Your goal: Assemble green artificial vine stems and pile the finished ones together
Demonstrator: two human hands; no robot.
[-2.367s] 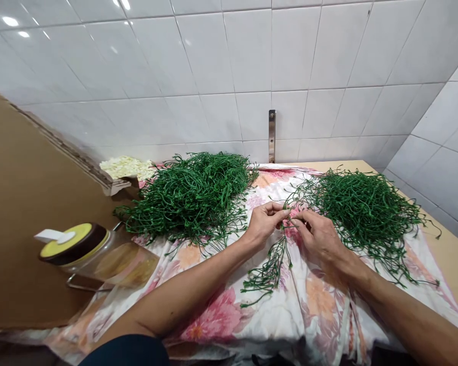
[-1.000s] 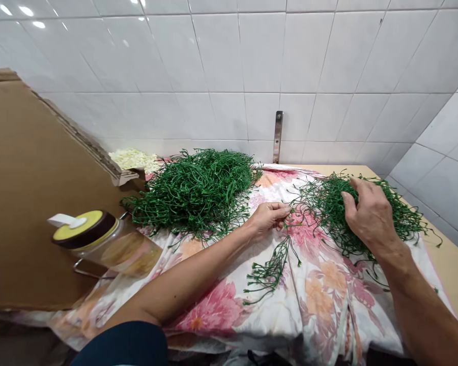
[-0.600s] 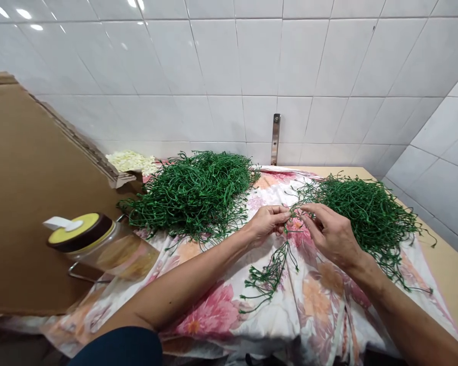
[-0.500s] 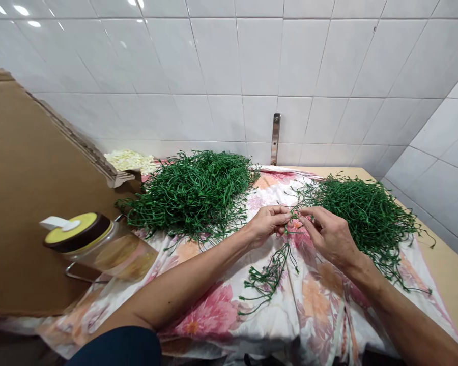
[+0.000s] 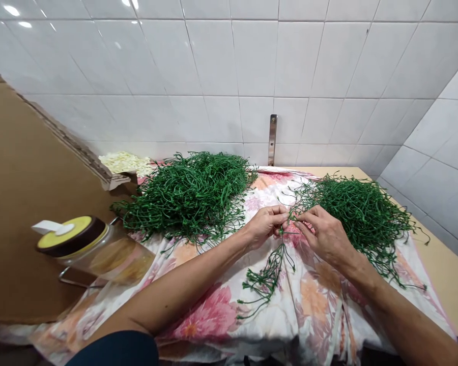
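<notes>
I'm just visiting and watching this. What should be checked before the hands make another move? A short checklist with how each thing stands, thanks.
1. Left hand has hold of the small green bunch: ok, thumb and fingers pinch it near its top.
2. Right hand close by: ok, its fingertips are at the stems beside the left hand.
3. Right hand's grip firm: cannot tell, the stems there are too fine.
4. Left pile and right pile apart: ok, cloth shows between them.
5. Flowered cloth smooth: not ok, it is creased.
6. Jar clear of both hands: ok, off to the left.
</notes>
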